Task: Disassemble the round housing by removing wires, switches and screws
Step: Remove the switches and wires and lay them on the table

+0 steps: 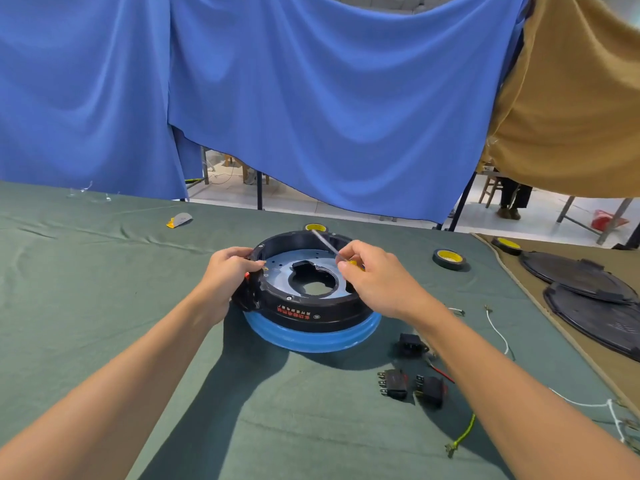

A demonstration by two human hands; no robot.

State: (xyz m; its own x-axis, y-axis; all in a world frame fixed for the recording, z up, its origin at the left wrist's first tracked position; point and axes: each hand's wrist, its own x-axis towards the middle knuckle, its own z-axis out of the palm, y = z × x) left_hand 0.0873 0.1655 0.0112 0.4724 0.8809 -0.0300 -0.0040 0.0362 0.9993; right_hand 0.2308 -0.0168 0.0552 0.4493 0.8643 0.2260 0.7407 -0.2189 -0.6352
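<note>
Centre frame: round housing (329, 315) on worktop (104, 271); left hand (230, 271) grip clasps its left rim; right hand (374, 278) grip pinches screwdriver (325, 241), shaft angled upper-left. Screw step, probably; next, seat tip squarely.

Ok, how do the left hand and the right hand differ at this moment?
The left hand grips the round housing at its left rim; the right hand holds a screwdriver. The left hand's fingers wrap over the rim, while the right hand pinches the tool near its yellow handle, shaft slanting toward the far rim. Both have curled fingers and are at the housing.
</note>
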